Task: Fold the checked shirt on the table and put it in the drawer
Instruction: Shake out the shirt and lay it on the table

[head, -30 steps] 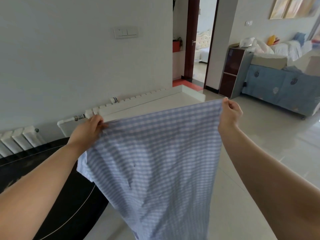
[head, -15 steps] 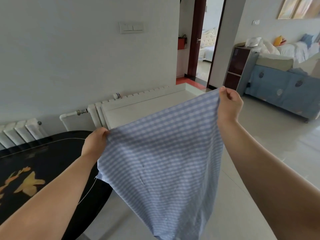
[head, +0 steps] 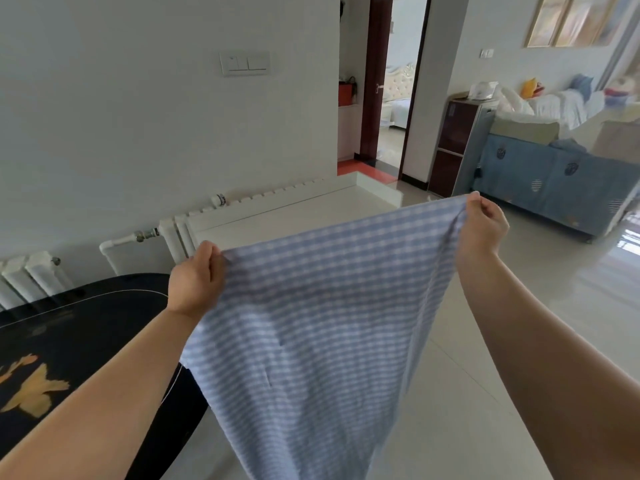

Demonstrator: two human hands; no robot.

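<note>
The blue-and-white checked shirt (head: 311,327) hangs spread out in the air between both hands, its lower part falling past the bottom of the view. My left hand (head: 195,280) pinches its upper left corner, just above the right end of the black table (head: 86,327). My right hand (head: 481,226) pinches the upper right corner, held higher and farther out over the floor. The shirt's top edge slopes up from left to right. No drawer is in sight.
White radiators (head: 242,213) run along the wall behind the table. A glossy tiled floor (head: 571,292) lies to the right. At the back stand a dark cabinet (head: 453,147), a blue-covered sofa (head: 561,181) and an open doorway (head: 394,98).
The view has swung left and down, so more of the black table shows. My left hand has come down toward the table while both hands keep hold of the shirt's corners.
</note>
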